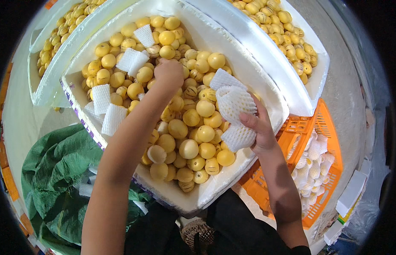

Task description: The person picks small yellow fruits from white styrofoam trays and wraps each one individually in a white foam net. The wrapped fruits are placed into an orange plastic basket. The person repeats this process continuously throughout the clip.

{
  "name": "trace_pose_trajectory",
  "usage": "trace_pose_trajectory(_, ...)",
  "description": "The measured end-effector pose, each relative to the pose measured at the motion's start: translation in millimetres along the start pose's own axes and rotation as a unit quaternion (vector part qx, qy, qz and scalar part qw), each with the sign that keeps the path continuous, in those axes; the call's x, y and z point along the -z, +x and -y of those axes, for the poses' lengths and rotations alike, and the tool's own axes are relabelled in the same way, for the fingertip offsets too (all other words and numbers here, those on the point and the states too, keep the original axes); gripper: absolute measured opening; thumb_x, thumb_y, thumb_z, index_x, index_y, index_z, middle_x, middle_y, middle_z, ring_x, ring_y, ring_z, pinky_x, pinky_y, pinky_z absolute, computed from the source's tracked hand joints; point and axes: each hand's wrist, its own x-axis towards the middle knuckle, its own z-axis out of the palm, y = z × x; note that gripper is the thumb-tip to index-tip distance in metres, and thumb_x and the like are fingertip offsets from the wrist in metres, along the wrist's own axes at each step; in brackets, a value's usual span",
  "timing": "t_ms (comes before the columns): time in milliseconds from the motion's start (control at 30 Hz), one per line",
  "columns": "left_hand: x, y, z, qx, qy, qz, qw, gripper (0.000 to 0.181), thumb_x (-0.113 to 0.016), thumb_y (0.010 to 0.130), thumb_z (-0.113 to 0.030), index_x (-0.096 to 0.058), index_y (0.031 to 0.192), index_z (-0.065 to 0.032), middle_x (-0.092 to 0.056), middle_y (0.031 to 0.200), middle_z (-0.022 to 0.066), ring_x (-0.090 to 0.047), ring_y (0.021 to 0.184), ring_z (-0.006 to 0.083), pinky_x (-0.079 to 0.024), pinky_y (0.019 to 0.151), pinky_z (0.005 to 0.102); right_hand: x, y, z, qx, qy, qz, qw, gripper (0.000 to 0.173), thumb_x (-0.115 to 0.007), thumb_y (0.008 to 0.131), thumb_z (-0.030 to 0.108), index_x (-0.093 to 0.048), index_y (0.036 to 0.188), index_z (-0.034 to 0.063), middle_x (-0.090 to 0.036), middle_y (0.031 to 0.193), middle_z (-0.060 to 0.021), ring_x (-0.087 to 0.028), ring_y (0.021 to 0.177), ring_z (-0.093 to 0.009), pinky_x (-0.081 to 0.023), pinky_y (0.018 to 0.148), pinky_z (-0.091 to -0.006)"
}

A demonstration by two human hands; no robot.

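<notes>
A white foam box filled with yellow, dark-striped round fruits stands before me. My left hand reaches down among the fruits in the upper middle of the box; its fingertips are hidden, so whether it grips one cannot be seen. Over the box's right side, my right hand holds several white foam net sleeves together, and yellow shows through their mesh. Loose flat foam sleeves lie on the fruits at the upper left, and others at the box's left edge.
Foam boxes of the same fruits stand at the upper left and upper right. An orange plastic crate at the right holds sleeved fruits. A green woven sack with foam sleeves lies at the lower left.
</notes>
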Motion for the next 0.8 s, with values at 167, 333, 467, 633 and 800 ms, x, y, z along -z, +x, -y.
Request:
trace_pose_trajectory(167, 22.5, -22.1, 29.9, -0.079, -0.215, -0.105, 0.968, 0.033, -0.071, 0.077, -0.018, -0.065, 0.105, -0.0013, -0.061, 0.116, 0.0152, -0.066, 0.092, 0.0272, -0.054, 0.078, 0.0323, 0.1, -0.8, 1.6, 0.036, -0.032, -0.04, 0.998, 0.073, -0.08, 0.072, 0.015, -0.044, 0.132, -0.0029, -0.059, 0.117, -0.0112, -0.057, 0.109, -0.019, -0.044, 0.097, -0.0314)
trace_pose_trajectory(333, 43.9, -61.9, 44.0, -0.183, -0.794, 0.071, 0.575, 0.042, -0.05, 0.098, -0.037, -0.051, 0.124, -0.0049, -0.061, 0.108, 0.0122, -0.067, 0.09, 0.0215, -0.056, 0.073, 0.0327, -6.2, -2.1, 8.1, 0.081, -0.216, 0.025, 0.973, 0.06, -0.082, 0.071, 0.015, -0.054, 0.123, 0.0041, -0.058, 0.108, -0.0079, -0.055, 0.106, -0.016, -0.045, 0.094, -0.0299)
trace_pose_trajectory(467, 38.7, -94.1, 17.5, 0.027, -0.808, 0.147, 0.57, 0.047, -0.039, 0.101, -0.046, -0.052, 0.113, -0.0023, -0.065, 0.085, 0.0093, -0.065, 0.06, 0.0178, -0.051, 0.044, 0.0277, -19.2, -3.4, 4.6, 0.15, -0.346, 0.044, 0.925, 0.055, -0.083, 0.065, 0.013, -0.062, 0.116, 0.0094, -0.053, 0.11, -0.0093, -0.054, 0.106, -0.02, -0.044, 0.095, -0.032)
trace_pose_trajectory(633, 28.1, -115.9, -9.1, 0.082, -0.815, 0.164, 0.55, 0.045, -0.046, 0.098, -0.049, -0.054, 0.111, -0.0063, -0.064, 0.09, 0.0076, -0.065, 0.074, 0.017, -0.054, 0.06, 0.0313, -36.5, -8.4, -6.9, 0.189, -0.466, 0.133, 0.854, 0.059, -0.085, 0.061, 0.019, -0.065, 0.117, 0.0192, -0.048, 0.103, -0.0101, -0.053, 0.108, -0.029, -0.041, 0.098, -0.0381)
trace_pose_trajectory(800, 19.6, -132.7, -19.9, -0.067, -0.597, -0.131, 0.788, 0.031, -0.038, 0.105, -0.026, -0.054, 0.101, 0.0002, -0.055, 0.09, 0.0068, -0.049, 0.085, 0.0151, -0.042, 0.079, 0.0278, -41.8, -19.0, -18.0, 0.092, -0.452, 0.129, 0.878, 0.06, -0.086, 0.06, 0.02, -0.066, 0.116, 0.0202, -0.049, 0.105, -0.0121, -0.051, 0.109, -0.031, -0.04, 0.099, -0.0376)
